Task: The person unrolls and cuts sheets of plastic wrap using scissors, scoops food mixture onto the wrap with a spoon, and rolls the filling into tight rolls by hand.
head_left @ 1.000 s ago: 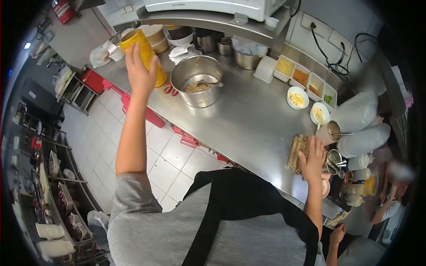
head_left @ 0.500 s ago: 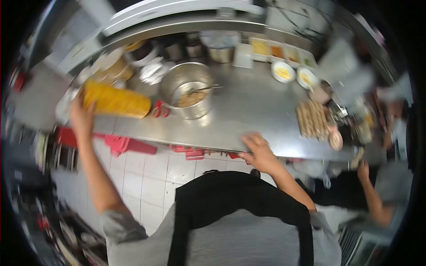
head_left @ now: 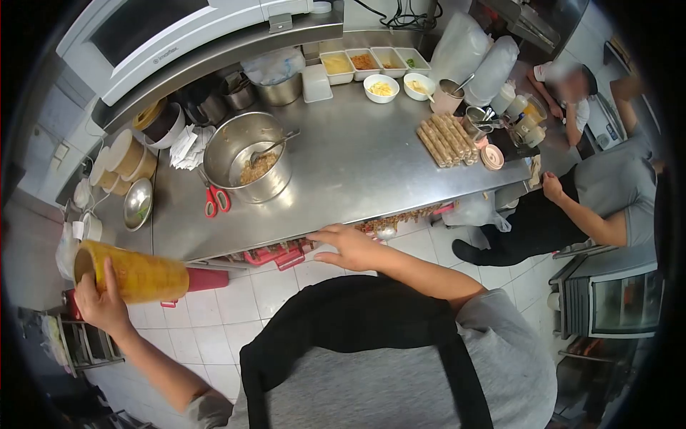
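Note:
My left hand (head_left: 100,304) grips the rim of a tall yellow cylindrical container (head_left: 143,275), which lies tilted on its side off the table's front left edge. Its open mouth faces left, and what is inside is hidden. At the front edge of the steel table (head_left: 343,171), my right hand (head_left: 346,245) is held flat with its fingers spread and nothing in it. Up and left of that hand stands a steel pot (head_left: 246,186) with a brown mixture (head_left: 257,168) and a spoon (head_left: 275,145). Red-handled scissors (head_left: 216,201) lie beside the pot.
Stacked wrapped rolls (head_left: 449,141) lie to the right, near bowls of yellow food (head_left: 381,90) and a row of white trays (head_left: 362,63). A metal bowl (head_left: 138,204) sits at the left. One co-worker (head_left: 607,179) stands at right; another person (head_left: 568,89) is behind the counter.
My left hand has brought the yellow container from over the tabletop toward me, past the front edge. The view has shifted and turned; my right hand stays at the table edge.

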{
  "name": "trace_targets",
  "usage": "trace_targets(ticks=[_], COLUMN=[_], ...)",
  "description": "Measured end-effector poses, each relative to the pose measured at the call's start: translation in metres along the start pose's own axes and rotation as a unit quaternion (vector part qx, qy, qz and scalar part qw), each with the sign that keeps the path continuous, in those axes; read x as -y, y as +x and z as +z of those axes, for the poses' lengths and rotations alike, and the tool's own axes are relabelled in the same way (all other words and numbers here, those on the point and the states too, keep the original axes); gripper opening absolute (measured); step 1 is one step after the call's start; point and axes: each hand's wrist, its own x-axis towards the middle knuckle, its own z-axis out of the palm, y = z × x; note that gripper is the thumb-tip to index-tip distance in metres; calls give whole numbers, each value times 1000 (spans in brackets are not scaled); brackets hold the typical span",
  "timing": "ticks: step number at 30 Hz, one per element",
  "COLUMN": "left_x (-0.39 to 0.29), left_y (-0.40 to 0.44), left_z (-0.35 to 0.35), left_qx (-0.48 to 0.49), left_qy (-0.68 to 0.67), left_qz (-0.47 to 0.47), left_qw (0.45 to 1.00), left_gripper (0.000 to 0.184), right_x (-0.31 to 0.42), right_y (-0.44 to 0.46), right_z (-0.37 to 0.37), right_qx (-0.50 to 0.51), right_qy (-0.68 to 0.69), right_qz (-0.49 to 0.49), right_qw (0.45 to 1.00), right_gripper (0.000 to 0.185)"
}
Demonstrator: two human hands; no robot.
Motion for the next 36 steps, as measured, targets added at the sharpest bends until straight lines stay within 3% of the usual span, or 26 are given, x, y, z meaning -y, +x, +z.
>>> trace_targets(ticks=[1, 4, 8, 10, 12, 14, 17, 18, 20, 23, 27, 30, 32, 33, 36], left_x=[-10, -50, -104, -135, -167, -210, -265, -275, -305, -335, -355, -366, -371, -373, -374], left_y=[8, 18, 9, -11, -41, -53, -74, -90, -120, -169, -172, -178, -186, -189, -186], left_z=[-11, -42, -56, -46, -24, 1, 32, 47, 65, 89, 80, 70, 68, 70, 70], left_qx=[25, 97, 28, -33, -40, -14, 87, 117, 133, 144, 139, 142, 150, 157, 178], left_qy=[21, -90, -241, -369, -497, -573, -584, -599, -586, -600, -619, -621, -615, -606, -595], left_qz=[85, 143, 105, -7, -223, -348, -442, -474, -521, -562, -573, -584, -593, -598, -604], left_qw=[996, 981, 964, 929, 837, 742, 675, 635, 607, 551, 519, 503, 498, 501, 501], left_gripper=[27, 32, 25, 20, 19, 22, 26, 26, 27, 29, 28, 28, 28, 27, 27], right_x=[3, -2, 0, -1, -7, -13, -26, -34, -54, -86, -116, -124, -106, -99, -98], right_y=[2, -3, -25, -47, -65, -81, -113, -122, -137, -140, -149, -151, -147, -143, -137], right_z=[3, 15, -4, -15, -23, -31, -62, -73, -92, -112, -138, -168, -187, -191, -188], right_qx=[5, 18, 41, -73, -191, -314, -395, -395, -382, -322, -183, -51, -89, -109, -94], right_qy=[27, 90, 199, 323, 437, 538, 612, 598, 574, 452, 401, 150, -87, -203, -140], right_qz=[6, -16, 129, 144, 143, 124, 183, 207, 260, 288, 303, 321, 213, 151, 27], right_qw=[1000, 996, 971, 933, 867, 773, 661, 666, 676, 781, 845, 934, 969, 961, 985], right_gripper=[49, 48, 46, 45, 44, 43, 40, 41, 43, 51, 56, 53, 48, 45, 38])
